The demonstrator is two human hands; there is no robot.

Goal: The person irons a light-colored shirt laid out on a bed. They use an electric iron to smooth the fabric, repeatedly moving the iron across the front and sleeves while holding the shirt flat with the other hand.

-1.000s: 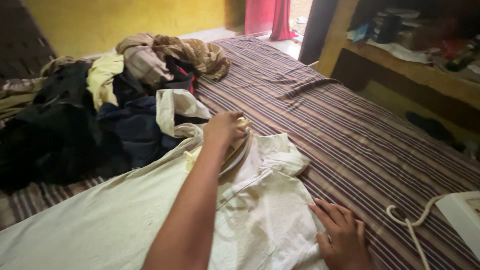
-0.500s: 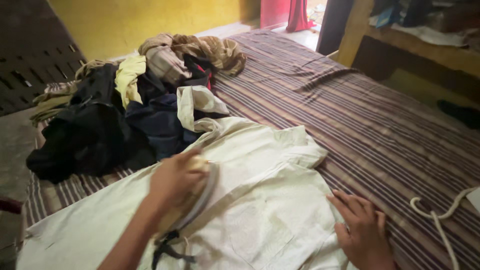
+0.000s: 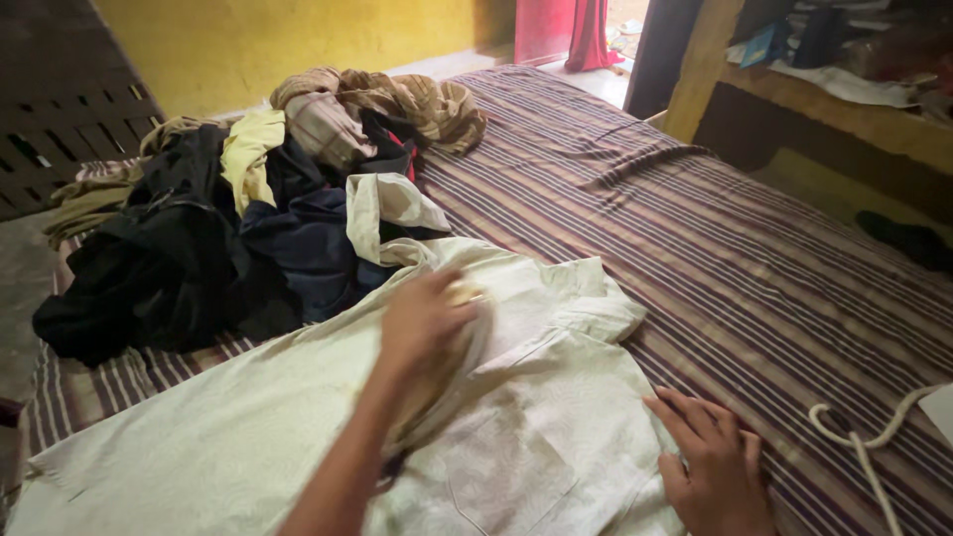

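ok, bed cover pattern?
Bed cover: narrow stripes, dark purple-brown with pale lines; head view, right side shows it best.

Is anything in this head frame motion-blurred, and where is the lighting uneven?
Head view: the left hand and the iron it grips are smeared by motion; the right hand on the pale cream shirt is sharper; daylight brightens the far doorway, while the dark clothes pile loses detail.

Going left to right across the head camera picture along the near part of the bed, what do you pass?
Pale shirt → left hand gripping the iron → right hand pressed flat on the shirt's edge → white cord on the striped bedcover.
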